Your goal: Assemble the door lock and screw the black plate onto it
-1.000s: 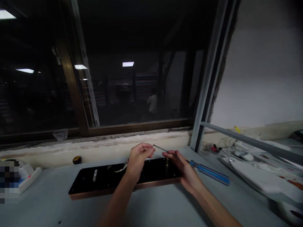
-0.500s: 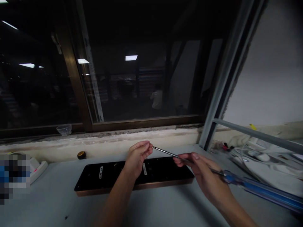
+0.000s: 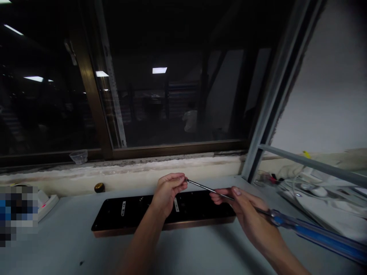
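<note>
A long screwdriver (image 3: 323,236) with a clear blue handle slants up to the left across the view. My right hand (image 3: 246,210) is closed around its metal shaft, and the handle extends beyond my wrist. At the tip, my left hand (image 3: 168,193) is pinched, thumb against fingers; whatever lies between them is too small to make out. Below both hands, a long black panel with copper-coloured sides (image 3: 203,208) lies flat on the table. It bears white labels, one partly covered by my left hand.
Behind the panel stands a small dark and gold knob-like piece (image 3: 99,187). A clear plastic cup (image 3: 78,156) sits on the window sill. White power strip (image 3: 50,204) at left; cables and white parts (image 3: 315,196) crowd the right, beyond a grey metal frame (image 3: 259,141).
The screwdriver tip now meets my left fingertips, where a small gap showed before. My right hand keeps its hold on the shaft, and the panel stays put.
</note>
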Action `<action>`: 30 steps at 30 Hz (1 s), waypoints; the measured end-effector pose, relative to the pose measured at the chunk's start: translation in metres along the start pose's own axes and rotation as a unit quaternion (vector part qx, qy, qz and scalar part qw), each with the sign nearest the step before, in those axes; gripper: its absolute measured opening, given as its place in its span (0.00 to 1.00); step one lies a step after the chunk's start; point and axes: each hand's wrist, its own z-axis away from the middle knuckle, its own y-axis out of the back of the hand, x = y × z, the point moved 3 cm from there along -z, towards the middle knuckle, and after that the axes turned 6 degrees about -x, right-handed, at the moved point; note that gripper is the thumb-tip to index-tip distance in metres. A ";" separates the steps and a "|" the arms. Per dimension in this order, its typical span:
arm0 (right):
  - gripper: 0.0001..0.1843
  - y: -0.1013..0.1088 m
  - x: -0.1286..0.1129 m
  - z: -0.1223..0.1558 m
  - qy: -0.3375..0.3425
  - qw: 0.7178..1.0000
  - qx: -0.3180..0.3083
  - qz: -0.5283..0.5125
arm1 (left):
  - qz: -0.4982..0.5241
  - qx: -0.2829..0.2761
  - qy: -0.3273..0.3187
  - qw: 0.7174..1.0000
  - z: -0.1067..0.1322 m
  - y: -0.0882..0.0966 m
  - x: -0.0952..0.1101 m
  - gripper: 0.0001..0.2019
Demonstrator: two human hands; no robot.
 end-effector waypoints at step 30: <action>0.15 -0.002 -0.012 0.000 -0.058 0.996 -0.060 -0.021 | -0.087 -0.037 0.026 0.995 0.004 -0.003 0.000 0.04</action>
